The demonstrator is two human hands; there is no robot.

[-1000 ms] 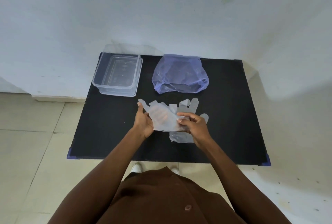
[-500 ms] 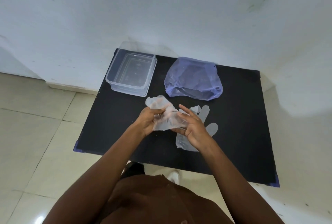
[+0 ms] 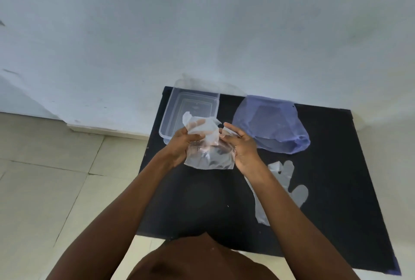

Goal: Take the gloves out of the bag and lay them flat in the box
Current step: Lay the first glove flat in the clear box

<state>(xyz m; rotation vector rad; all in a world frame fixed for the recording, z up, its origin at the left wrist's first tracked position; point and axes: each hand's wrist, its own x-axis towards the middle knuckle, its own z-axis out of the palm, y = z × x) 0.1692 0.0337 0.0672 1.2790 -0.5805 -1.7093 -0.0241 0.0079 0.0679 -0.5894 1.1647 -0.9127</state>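
Both hands had lifted the clear plastic glove (image 3: 207, 145) off the desk (image 3: 336, 190) since a second earlier and carried it toward eleven o'clock, so that it hung crumpled just in front of the near rim of the clear plastic box (image 3: 177, 109). The left hand (image 3: 183, 145) was pinched on the glove's left edge, and the right hand (image 3: 240, 145) gripped its right edge, with some fingers spread. That suggested the laying-in step was close, though the glove would need smoothing first. A second glove (image 3: 289, 181) lay flat on the desk at four o'clock from the hands, waiting its turn. The blue plastic bag (image 3: 271, 127) sat at two o'clock; it seemed empty, but its folds hid the inside. The box held nothing yet. No brand, label or writing could be read anywhere.
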